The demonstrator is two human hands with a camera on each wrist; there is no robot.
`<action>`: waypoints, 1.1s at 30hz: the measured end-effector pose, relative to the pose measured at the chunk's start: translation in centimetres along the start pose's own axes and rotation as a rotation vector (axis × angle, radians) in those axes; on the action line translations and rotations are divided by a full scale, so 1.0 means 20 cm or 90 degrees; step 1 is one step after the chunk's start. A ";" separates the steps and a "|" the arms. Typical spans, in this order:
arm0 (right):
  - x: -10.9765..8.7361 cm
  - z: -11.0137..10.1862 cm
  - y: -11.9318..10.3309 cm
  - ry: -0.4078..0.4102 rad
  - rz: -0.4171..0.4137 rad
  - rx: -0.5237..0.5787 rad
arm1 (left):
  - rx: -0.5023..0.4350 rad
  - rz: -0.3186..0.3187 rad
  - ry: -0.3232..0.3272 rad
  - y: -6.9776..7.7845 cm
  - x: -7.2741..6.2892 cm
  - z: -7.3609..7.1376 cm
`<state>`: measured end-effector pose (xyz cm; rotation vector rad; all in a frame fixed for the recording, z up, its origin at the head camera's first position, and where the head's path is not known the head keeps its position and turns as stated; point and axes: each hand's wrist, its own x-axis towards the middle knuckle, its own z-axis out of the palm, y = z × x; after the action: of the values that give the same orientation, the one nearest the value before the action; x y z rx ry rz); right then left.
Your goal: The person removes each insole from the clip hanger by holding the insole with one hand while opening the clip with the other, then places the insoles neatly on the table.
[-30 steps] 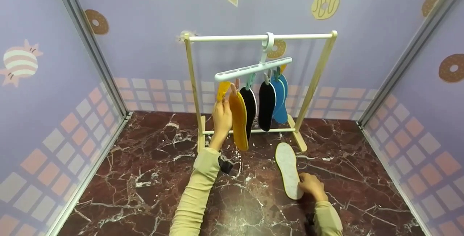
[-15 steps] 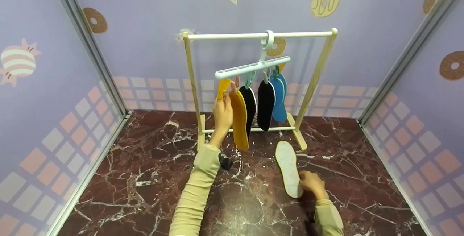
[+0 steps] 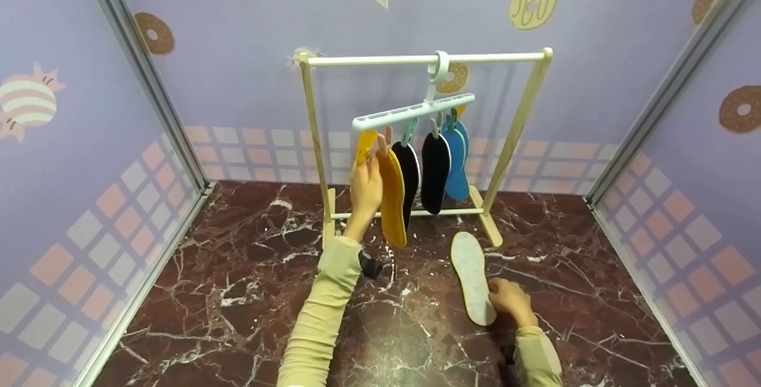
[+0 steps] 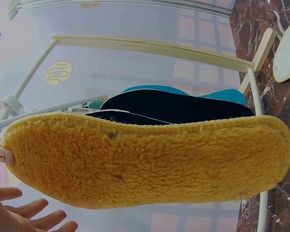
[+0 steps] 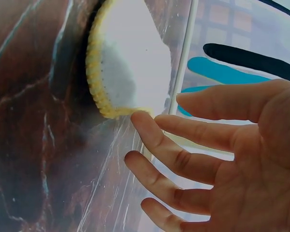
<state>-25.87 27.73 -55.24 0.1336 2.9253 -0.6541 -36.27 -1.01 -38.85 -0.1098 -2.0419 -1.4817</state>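
Observation:
My left hand [image 3: 367, 188] is raised to the near end of the white hanger [image 3: 392, 118], where its fingertips pinch the lower end of a yellow clothespin [image 3: 365, 146]. Right beside that hand a fuzzy yellow insole [image 4: 150, 164] hangs from a pink clothespin [image 4: 1, 154]. In the left wrist view the other fingers are spread, and the yellow clothespin is out of sight. My right hand [image 3: 511, 302] rests low at the edge of a pale insole [image 3: 474, 280] with yellow stitching, lying on the marbled surface. One fingertip overlaps its stitched edge [image 5: 113, 112] in the right wrist view.
The hanger hooks over the top bar of a wooden rack [image 3: 523, 131]. Farther along it hang two black insoles [image 3: 436, 173] and blue insoles [image 3: 458, 167], from clothespins. Patterned walls [image 3: 250, 96] enclose the dark red marbled surface [image 3: 238, 292] on three sides.
Both hands keep their places at the clothespin and the pale insole. The hanging blue insoles have shifted slightly; otherwise only small camera motion shows.

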 end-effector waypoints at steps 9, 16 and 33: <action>0.01 0.00 -0.01 0.030 -0.014 -0.010 | 0.030 0.013 -0.020 0.02 0.01 0.00; 0.01 0.00 -0.02 0.078 -0.026 0.009 | 0.036 0.026 -0.027 0.01 0.01 0.00; 0.04 0.03 -0.05 0.248 -0.089 0.088 | -0.054 0.025 -0.064 0.03 0.01 0.01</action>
<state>-26.72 26.54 -55.47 0.0785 3.2818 -0.9498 -36.33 -0.67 -38.32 -0.2618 -2.0439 -1.5676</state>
